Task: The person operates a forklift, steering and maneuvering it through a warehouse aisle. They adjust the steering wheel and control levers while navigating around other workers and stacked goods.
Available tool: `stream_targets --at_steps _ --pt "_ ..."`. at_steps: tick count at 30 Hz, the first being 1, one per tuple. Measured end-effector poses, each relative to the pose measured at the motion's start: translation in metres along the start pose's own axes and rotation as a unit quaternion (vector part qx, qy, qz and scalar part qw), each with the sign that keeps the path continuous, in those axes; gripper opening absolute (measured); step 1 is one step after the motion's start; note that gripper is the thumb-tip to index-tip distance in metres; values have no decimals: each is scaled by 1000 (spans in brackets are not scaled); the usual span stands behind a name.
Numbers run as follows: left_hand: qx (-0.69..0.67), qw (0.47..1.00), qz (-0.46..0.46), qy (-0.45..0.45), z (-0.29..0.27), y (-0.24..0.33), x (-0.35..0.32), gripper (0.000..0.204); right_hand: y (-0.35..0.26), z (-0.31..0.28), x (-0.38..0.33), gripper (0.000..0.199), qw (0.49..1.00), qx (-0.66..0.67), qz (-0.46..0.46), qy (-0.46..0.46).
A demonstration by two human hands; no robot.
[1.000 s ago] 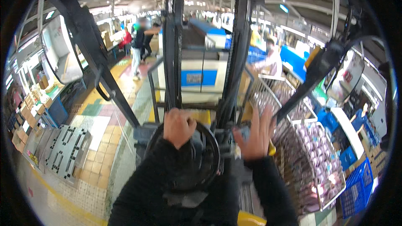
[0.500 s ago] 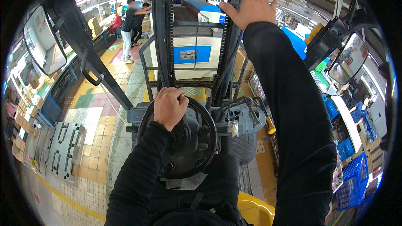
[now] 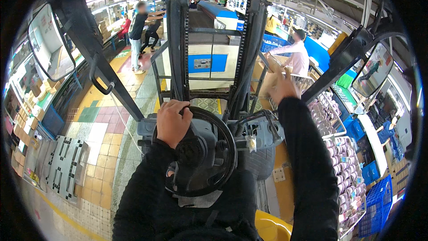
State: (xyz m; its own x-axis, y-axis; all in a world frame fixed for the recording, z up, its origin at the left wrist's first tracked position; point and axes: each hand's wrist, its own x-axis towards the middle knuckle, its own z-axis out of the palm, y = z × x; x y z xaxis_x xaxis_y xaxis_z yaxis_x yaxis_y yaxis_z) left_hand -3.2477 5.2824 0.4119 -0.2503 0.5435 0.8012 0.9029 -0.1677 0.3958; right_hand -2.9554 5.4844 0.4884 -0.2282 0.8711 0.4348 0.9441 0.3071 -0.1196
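My left hand [image 3: 174,122] is closed over the upper left of a black steering wheel [image 3: 235,151]. Its fingers curl over the rim, and the fingertips are partly hidden. My right hand [image 3: 285,88] hangs in the air ahead and to the right, above the grey control levers [image 3: 266,118] beside the steering column. Motion smears its fingers, so I cannot make out their pose. Nothing can be seen held in it. Straight ahead stands the dark mast [image 3: 178,31] of the forklift I sit in.
Beyond the mast is a large white and blue machine [image 3: 225,62]. Two people [image 3: 137,35] stand by its left side. Another person in a pale pink top [image 3: 298,56] stands ahead right. Racks of shoes [image 3: 345,174] line the right side, near a blue crate [image 3: 376,209]. A metal pallet [image 3: 64,165] lies at left.
My right hand has dropped from a raised, spread-finger pose to a lower place and is now blurred. The person in pink and the shoe racks now show at right. My left hand stays on the wheel.
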Motion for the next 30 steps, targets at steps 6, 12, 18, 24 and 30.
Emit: stream_targets --at_steps 6,12,18,24,30 --pt "-23 999 -7 -43 45 -12 36 17 46 55 -66 73 978 71 53 -191" --pt "13 990 96 -98 111 -1 64 19 53 106 -76 67 994 32 61 -88" --pt "-49 954 171 -243 161 10 50 26 52 149 -34 56 997 70 40 -19" --pt "-92 917 193 -336 186 -9 17 40 62 184 17 48 993 116 22 29" --pt "-85 908 198 -358 196 -53 1 47 66 219 74 44 993 96 14 63"
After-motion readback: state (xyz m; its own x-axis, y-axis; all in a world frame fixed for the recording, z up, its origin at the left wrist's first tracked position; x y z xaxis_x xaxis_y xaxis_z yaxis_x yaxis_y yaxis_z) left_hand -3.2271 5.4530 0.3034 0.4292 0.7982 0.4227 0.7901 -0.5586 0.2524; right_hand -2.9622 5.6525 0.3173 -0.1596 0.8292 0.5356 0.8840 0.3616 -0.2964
